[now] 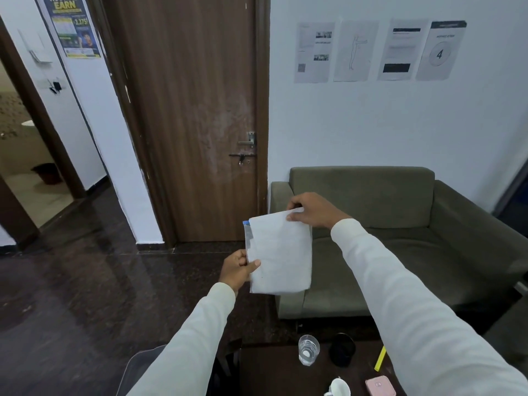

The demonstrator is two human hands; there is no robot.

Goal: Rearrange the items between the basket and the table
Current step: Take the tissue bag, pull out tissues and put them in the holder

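Observation:
I hold a folded white cloth (281,254) with a blue edge up in the air, in front of the sofa. My left hand (237,270) pinches its lower left edge. My right hand (313,212) grips its top right corner. Below, a dark table (274,372) carries a clear glass (308,350), a black round cup (342,350), a yellow strip (380,359), a pink case (380,386) and a white cup (340,388). No basket is clearly visible.
An olive sofa (400,241) stands against the white wall behind the table. A closed brown door (194,118) is to its left. A grey curved object (137,367) sits at the lower left beside the table. The floor is dark polished stone.

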